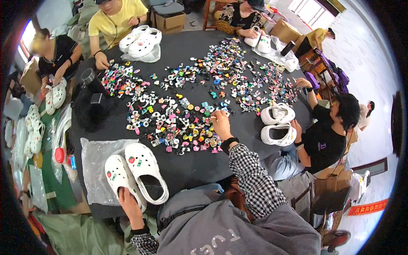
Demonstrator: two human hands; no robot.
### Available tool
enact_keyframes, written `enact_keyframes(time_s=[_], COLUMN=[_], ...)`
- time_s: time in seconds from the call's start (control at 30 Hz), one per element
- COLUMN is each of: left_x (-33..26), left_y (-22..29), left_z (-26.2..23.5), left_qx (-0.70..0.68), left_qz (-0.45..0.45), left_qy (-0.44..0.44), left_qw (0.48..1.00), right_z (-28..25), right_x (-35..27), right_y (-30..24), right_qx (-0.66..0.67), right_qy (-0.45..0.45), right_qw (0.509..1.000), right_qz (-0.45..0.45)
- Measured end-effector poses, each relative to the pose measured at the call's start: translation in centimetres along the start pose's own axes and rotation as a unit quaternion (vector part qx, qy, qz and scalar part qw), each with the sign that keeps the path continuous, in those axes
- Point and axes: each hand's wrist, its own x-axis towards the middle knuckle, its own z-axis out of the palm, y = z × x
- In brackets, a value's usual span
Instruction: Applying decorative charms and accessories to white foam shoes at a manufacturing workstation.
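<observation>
My left hand point(131, 205) grips the heel of a white clog point(114, 173), its fingers reaching into the foot opening. Right beside it lies the matching white clog point(146, 170). Both carry a red strawberry-like charm and small green pieces on their perforated tops. My right hand point(222, 125) stretches forward to the near right edge of a wide heap of small colourful shoe charms point(178, 127). Its thumb and fingertips are pinched together; whatever lies between them is too small to make out. A clear plastic bag point(100, 159) is spread beside and under the clogs.
Around the black table point(199, 170), other people handle white clogs: a pair point(142, 42) at the far left, one point(258, 40) at the back, another point(278, 123) at right. A dark cylindrical container point(90, 80) stands left. More clogs point(34, 131) lie beyond the left edge.
</observation>
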Motion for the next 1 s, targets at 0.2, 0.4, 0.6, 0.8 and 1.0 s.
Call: enact_keyframes(time_s=[0.2, 0.4, 0.6, 0.8, 1.0], left_x=[-0.3, -1.0, -0.8, -0.3, -0.7], left_y=[0.2, 1.1, 1.2, 0.4, 1.0], left_z=[0.6, 1.4, 1.5, 0.6, 1.6], left_qx=[0.076, 0.033, 0.012, -0.022, -0.033], left_qz=[0.013, 0.012, -0.006, -0.006, -0.002], left_qy=[0.015, 0.013, 0.0, -0.017, -0.022], left_qw=[0.997, 0.999, 1.0, 1.0, 0.999], right_z=[-0.4, 1.8, 4.3, 6.0, 5.3], right_x=[-0.5, -1.8, -2.3, -1.3, 0.1], right_y=[-5.4, -8.7, -11.0, -10.5, -9.7], right_qx=[0.07, 0.091, 0.08, 0.049, 0.084], right_qy=[-0.079, -0.134, -0.152, -0.176, -0.139], right_qw=[0.989, 0.97, 0.957, 0.972, 0.98], right_qz=[-0.104, -0.181, -0.232, -0.149, -0.115])
